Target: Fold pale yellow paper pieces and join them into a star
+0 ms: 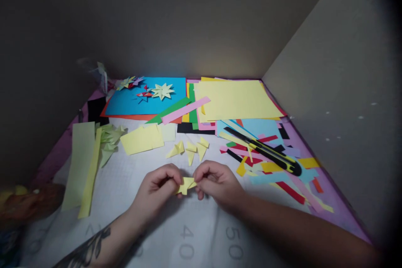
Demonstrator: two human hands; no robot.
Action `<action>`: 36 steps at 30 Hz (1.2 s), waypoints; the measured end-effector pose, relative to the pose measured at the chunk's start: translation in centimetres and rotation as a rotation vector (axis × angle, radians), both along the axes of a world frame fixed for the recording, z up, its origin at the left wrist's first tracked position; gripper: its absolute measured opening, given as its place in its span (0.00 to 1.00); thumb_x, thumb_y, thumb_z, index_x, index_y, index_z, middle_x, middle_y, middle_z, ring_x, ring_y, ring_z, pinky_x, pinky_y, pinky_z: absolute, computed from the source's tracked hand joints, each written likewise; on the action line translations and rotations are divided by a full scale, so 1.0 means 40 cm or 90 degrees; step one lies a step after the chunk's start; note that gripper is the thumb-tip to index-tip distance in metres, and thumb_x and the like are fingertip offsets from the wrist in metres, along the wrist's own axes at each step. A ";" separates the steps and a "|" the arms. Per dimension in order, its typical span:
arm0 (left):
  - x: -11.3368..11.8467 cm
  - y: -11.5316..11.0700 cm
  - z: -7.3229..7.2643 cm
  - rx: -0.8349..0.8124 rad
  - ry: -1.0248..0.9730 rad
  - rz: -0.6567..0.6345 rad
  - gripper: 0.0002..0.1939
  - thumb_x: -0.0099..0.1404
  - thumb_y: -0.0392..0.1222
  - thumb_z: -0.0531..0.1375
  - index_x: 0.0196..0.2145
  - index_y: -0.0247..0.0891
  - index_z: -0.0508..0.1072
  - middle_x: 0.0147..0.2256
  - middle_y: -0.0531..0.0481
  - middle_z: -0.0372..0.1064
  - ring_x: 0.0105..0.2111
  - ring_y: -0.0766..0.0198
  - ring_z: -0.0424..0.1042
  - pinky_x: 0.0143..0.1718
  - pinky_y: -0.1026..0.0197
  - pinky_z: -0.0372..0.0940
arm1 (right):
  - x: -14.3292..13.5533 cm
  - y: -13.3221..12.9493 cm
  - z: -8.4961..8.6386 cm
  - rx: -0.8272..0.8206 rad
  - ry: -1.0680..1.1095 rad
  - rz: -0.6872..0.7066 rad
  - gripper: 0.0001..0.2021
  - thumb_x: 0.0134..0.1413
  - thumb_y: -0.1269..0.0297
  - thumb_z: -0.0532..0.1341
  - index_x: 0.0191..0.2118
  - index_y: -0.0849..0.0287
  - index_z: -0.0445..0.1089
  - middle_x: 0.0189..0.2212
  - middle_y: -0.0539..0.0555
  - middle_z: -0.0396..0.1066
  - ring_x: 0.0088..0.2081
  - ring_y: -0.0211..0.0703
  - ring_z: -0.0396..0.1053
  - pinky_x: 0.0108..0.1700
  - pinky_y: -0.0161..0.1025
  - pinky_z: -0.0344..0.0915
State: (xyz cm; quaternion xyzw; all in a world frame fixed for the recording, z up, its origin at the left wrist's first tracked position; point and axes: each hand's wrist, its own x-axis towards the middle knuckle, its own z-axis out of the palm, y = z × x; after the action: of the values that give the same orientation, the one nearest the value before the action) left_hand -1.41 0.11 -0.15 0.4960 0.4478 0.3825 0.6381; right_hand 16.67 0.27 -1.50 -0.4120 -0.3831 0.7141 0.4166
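Note:
Between my two hands is a small folded yellow paper piece [187, 185], held just above the white mat [157, 234]. My left hand [161, 183] pinches its left end with thumb and forefinger. On its right end, my right hand [216, 184] closes in a similar pinch. Just beyond my fingers lie several folded yellow paper pieces [191, 151], pointed and separate from one another. Some flat pale-yellow rectangles of paper [142, 139] rest behind my left hand.
A yellow-and-black utility knife [273, 155] lies on scattered colored paper strips [292, 188] at right. Paper stars [163, 91] sit on a blue sheet [125, 104]. Yellow sheets [235, 100] are stacked at the back. Pale-green paper [80, 163] and folded pieces [110, 137] lie left.

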 end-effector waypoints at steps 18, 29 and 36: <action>-0.002 -0.018 -0.001 0.172 0.239 -0.062 0.05 0.62 0.38 0.56 0.30 0.39 0.60 0.27 0.55 0.62 0.26 0.68 0.62 0.26 0.66 0.59 | 0.017 0.005 0.034 0.480 -0.365 0.007 0.06 0.48 0.76 0.56 0.29 0.58 0.68 0.26 0.50 0.65 0.29 0.36 0.63 0.28 0.33 0.60; 0.005 -0.017 0.009 0.164 0.256 -0.118 0.04 0.63 0.40 0.57 0.36 0.39 0.64 0.30 0.53 0.67 0.28 0.67 0.66 0.28 0.66 0.62 | 0.010 0.003 0.000 0.580 -0.428 0.031 0.06 0.48 0.74 0.56 0.25 0.58 0.63 0.23 0.49 0.65 0.28 0.37 0.63 0.31 0.34 0.59; 0.003 -0.002 0.030 0.280 0.295 -0.163 0.08 0.66 0.37 0.53 0.33 0.38 0.71 0.32 0.49 0.72 0.33 0.65 0.70 0.35 0.63 0.63 | 0.011 0.006 0.004 0.670 -0.494 0.045 0.05 0.52 0.73 0.54 0.27 0.57 0.62 0.23 0.51 0.65 0.29 0.40 0.62 0.31 0.36 0.60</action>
State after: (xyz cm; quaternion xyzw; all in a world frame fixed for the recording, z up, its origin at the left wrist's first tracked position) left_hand -1.30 0.03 1.05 0.7475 0.4217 0.2637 0.4403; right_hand 17.12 0.53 -1.34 -0.3682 -0.8172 0.2440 0.3704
